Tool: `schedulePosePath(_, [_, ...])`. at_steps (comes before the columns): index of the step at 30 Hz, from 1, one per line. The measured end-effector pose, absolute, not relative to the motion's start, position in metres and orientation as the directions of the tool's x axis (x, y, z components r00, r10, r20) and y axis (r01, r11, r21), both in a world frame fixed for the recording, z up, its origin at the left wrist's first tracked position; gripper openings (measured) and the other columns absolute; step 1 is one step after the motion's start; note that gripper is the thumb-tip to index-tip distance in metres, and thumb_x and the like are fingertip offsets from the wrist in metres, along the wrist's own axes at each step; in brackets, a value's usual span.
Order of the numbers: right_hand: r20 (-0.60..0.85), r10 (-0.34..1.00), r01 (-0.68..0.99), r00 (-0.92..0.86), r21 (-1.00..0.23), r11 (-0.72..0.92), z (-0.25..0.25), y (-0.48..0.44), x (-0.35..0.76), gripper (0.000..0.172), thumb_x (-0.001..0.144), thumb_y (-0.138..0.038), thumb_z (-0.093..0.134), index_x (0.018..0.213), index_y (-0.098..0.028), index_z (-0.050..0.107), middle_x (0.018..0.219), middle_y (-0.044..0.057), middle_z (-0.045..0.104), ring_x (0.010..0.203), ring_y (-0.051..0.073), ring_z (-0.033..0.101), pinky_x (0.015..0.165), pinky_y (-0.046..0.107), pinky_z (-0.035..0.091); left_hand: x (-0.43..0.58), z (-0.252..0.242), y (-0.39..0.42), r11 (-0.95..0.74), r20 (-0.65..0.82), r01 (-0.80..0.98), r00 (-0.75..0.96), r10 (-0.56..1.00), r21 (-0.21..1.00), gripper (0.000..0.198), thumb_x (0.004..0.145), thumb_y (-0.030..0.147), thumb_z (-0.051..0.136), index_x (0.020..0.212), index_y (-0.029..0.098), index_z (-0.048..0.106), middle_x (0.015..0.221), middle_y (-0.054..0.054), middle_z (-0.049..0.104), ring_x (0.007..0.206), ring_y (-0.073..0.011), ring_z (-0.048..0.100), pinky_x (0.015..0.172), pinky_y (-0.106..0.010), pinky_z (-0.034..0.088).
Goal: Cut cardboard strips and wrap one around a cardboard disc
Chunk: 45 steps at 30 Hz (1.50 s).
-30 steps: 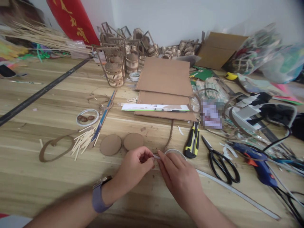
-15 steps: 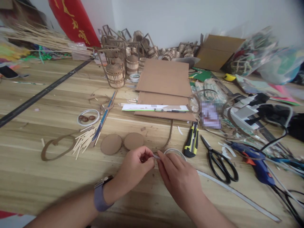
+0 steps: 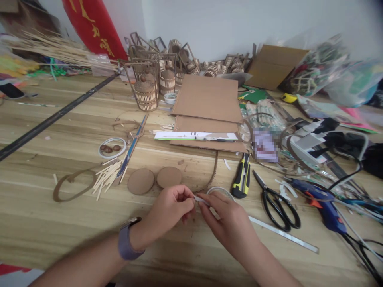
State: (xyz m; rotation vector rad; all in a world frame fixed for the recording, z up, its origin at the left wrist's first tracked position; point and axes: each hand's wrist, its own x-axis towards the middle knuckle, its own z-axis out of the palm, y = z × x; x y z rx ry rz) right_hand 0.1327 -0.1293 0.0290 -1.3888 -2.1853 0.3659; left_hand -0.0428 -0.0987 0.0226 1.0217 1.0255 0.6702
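Observation:
A long, narrow whitish strip with brownish edges runs under my right hand, and its far end lies on the table to the right. My left hand, with a watch on the wrist, pinches the strip's near end between thumb and fingers. Close beside it, my right hand has its thumb and fingers closed on the same strip. Just beyond the hands lie two brown cardboard discs and a white ring, partly hidden by my right hand. A thin brown notched strip curves toward the fingers.
To the right lie a utility knife, black scissors and a blue glue gun. Thin sticks and a brown band loop are at left. Cardboard sheets and small slatted buckets stand behind.
The strip's far end has slid left and inward across the table, so less of it sticks out to the right. My hands stay almost in place, the right fingers slightly shifted.

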Motion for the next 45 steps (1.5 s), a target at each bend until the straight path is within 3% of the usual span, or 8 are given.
schedulePosePath(6, [0.229,0.912,0.735,-0.341,-0.539,0.411,0.032,-0.127,0.134,0.024,0.093,-0.019,0.047,0.099,-0.02,0.07,0.079,0.005,0.07,0.068,0.017,0.068,0.059,0.024,0.051,-0.043,0.022,-0.097,0.458,-0.406,-0.035,0.406,0.819,0.888,0.012,0.067,0.027,0.058,0.07,0.016,0.059,0.057,0.002,0.06,0.045,-0.008,0.05,0.043,-0.018,0.039])
schedulePosePath(22, [0.261,0.896,0.757,-0.359,-0.481,0.443,0.031,-0.127,0.135,0.023,0.094,-0.019,0.048,0.099,-0.021,0.07,0.076,0.004,0.069,0.064,0.015,0.067,0.055,0.024,0.05,-0.044,0.022,-0.097,0.399,-0.372,0.025,0.421,0.827,0.917,0.011,0.071,0.028,0.058,0.07,0.016,0.057,0.057,0.004,0.056,0.046,-0.0072,0.048,0.043,-0.018,0.037])
schedulePosePath(27, [0.464,0.84,0.748,-0.282,-0.442,0.495,0.032,-0.128,0.133,0.024,0.092,-0.019,0.054,0.114,-0.019,0.063,0.098,0.009,0.07,0.09,0.021,0.067,0.075,0.034,0.056,-0.043,0.022,-0.097,0.408,-0.388,0.033,0.389,0.835,0.912,0.014,0.073,0.03,0.057,0.07,0.017,0.056,0.054,0.005,0.054,0.045,-0.0077,0.047,0.042,-0.018,0.035])
schedulePosePath(29, [0.524,0.814,0.75,-0.25,-0.427,0.505,0.032,-0.131,0.128,0.023,0.092,-0.018,0.053,0.114,-0.021,0.06,0.093,0.007,0.07,0.085,0.02,0.066,0.073,0.033,0.055,-0.043,0.023,-0.098,0.4,-0.385,0.041,0.377,0.842,0.915,0.015,0.073,0.031,0.058,0.069,0.017,0.055,0.054,0.005,0.054,0.044,-0.0076,0.046,0.042,-0.018,0.035])
schedulePosePath(33, [0.497,0.836,0.725,-0.233,-0.485,0.49,0.029,-0.137,0.118,0.024,0.093,-0.014,0.048,0.113,-0.022,0.055,0.08,0.001,0.068,0.069,0.015,0.065,0.063,0.026,0.053,-0.043,0.025,-0.1,0.337,-0.346,0.093,0.392,0.853,0.937,0.018,0.075,0.033,0.056,0.068,0.017,0.055,0.053,0.005,0.053,0.045,-0.008,0.047,0.045,-0.02,0.034])
schedulePosePath(45, [0.409,0.903,0.718,-0.132,-0.588,0.372,0.03,-0.134,0.119,0.02,0.085,-0.014,0.05,0.102,-0.023,0.052,0.072,-0.002,0.069,0.058,0.013,0.066,0.057,0.024,0.053,-0.041,0.028,-0.104,0.226,-0.307,0.245,0.376,0.874,0.943,0.009,0.074,0.025,0.052,0.068,0.019,0.056,0.052,0.006,0.051,0.049,-0.01,0.045,0.048,-0.021,0.032])
